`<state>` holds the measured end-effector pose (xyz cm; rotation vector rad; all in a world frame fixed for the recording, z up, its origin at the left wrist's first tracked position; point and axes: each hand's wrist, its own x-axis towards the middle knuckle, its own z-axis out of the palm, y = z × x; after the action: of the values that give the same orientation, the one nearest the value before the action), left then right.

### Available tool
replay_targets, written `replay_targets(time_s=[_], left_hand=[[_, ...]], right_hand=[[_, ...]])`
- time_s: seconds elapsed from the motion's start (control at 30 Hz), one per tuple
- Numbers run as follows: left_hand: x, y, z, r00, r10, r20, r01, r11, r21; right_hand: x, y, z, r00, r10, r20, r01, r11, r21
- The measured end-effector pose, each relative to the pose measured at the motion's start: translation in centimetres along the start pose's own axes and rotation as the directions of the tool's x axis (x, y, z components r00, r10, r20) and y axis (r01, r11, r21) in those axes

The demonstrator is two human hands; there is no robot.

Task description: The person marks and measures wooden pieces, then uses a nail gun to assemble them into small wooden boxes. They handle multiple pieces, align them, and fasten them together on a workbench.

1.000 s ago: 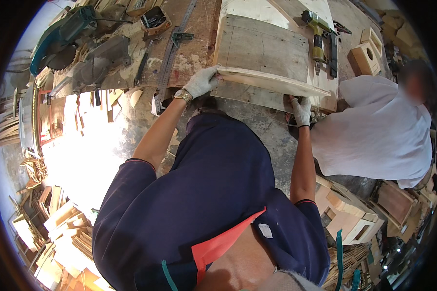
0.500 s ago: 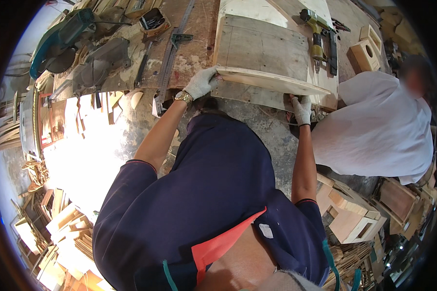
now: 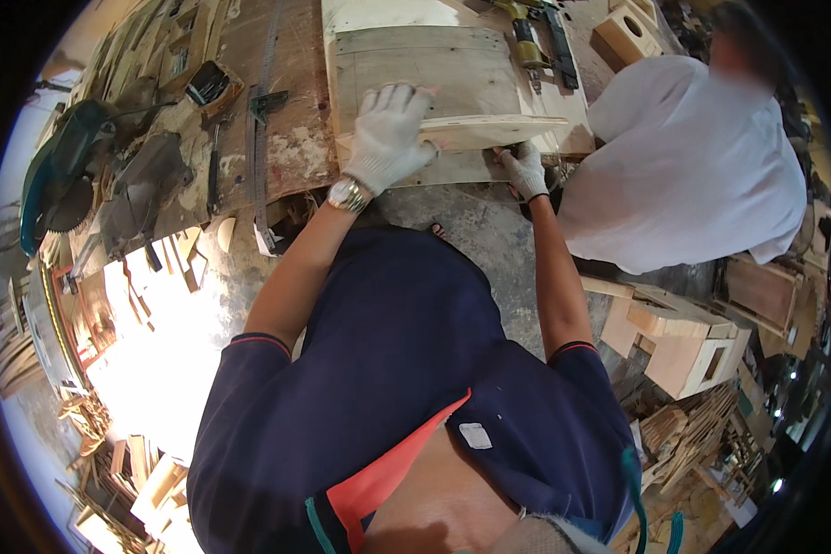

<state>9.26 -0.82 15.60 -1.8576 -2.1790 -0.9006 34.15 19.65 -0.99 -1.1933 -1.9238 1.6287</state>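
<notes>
A flat plywood panel (image 3: 425, 69) lies on the workbench, and a narrower wooden board (image 3: 499, 132) stands on edge across its near part. My left hand (image 3: 390, 138), in a white knit glove, is open with fingers apart over the panel at the left end of this board. The glove hides that end, and I cannot tell whether the palm presses on it. My right hand (image 3: 526, 172), gloved too, grips the near side of the board toward its right end, thumb and fingers closed at its lower edge.
A nail gun (image 3: 528, 46) lies beyond the panel's right side. To the left are a metal ruler (image 3: 260, 138), a box of small parts (image 3: 214, 90) and a circular saw (image 3: 60, 175). A person in white (image 3: 683, 166) bends close on the right, near a wooden box (image 3: 692, 342).
My left hand has let go of the standing board's left end and spread open over the panel. The right hand stays at the board. The whole view has shifted, moving the bench leftward and up.
</notes>
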Motion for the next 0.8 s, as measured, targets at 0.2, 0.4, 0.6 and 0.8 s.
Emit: replay_targets(time_s=[0.2,0.4,0.6,0.8], left_hand=[[1.4,0.1,5.3,0.891,-0.141,0.431,0.091,0.987,0.134],[0.8,0.1,5.0,0.903,-0.117,0.414,0.068,0.989,0.131],[0.6,0.0,5.3,0.897,-0.136,0.421,0.062,0.981,0.186],[0.6,0.1,5.2,0.901,-0.140,0.410,0.051,0.974,0.222]], right_hand=[[0.0,1.4,-0.2,0.999,-0.026,-0.021,0.026,0.999,-0.029],[-1.4,0.4,-1.9,0.977,-0.132,-0.165,0.091,0.968,-0.235],[-3.7,-0.1,-3.0,0.931,-0.285,-0.230,0.143,0.861,-0.488],[-2.2,1.2,-1.0,0.917,-0.334,-0.217,0.197,0.855,-0.481]])
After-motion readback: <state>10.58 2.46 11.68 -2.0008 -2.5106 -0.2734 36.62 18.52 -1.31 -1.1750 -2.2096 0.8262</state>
